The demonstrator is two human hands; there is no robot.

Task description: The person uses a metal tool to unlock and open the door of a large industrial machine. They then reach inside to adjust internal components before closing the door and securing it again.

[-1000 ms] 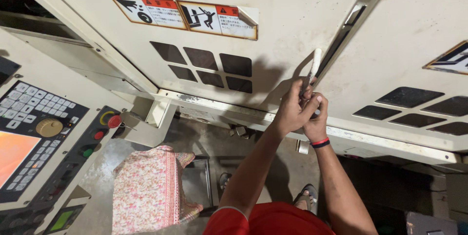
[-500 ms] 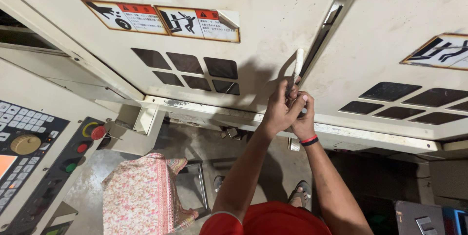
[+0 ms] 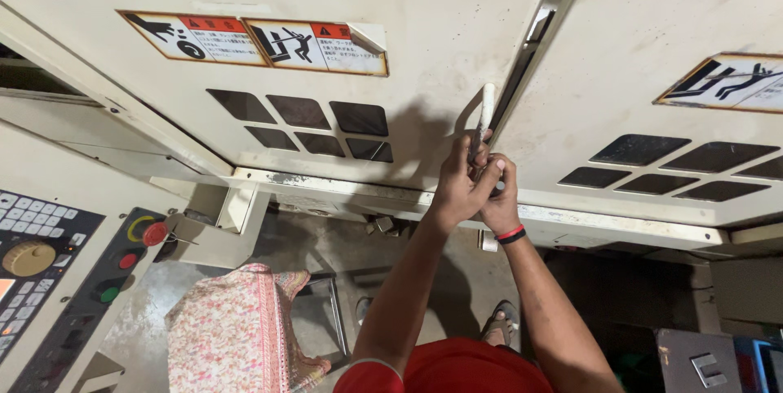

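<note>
Both my hands are clasped together on the lower end of a white vertical door handle (image 3: 487,108) on a cream machine door (image 3: 424,2). My left hand (image 3: 455,185) wraps the handle from the left. Pressed against it from the right, my right hand (image 3: 499,201) also grips the handle and wears a red and black wristband. The handle stands beside the dark gap between the left door and the right door (image 3: 652,26). My fingers hide the handle's lower end.
A control panel (image 3: 49,262) with keys, a knob and a red button (image 3: 155,234) is at the lower left. A floral cloth (image 3: 236,332) lies below it. Dark vent windows (image 3: 302,120) and warning stickers (image 3: 253,41) are on the doors. My sandalled foot (image 3: 497,328) stands on the grey floor.
The view has shifted, so the control panel sits further left and lower in the frame. Both hands have stayed closed on the door handle.
</note>
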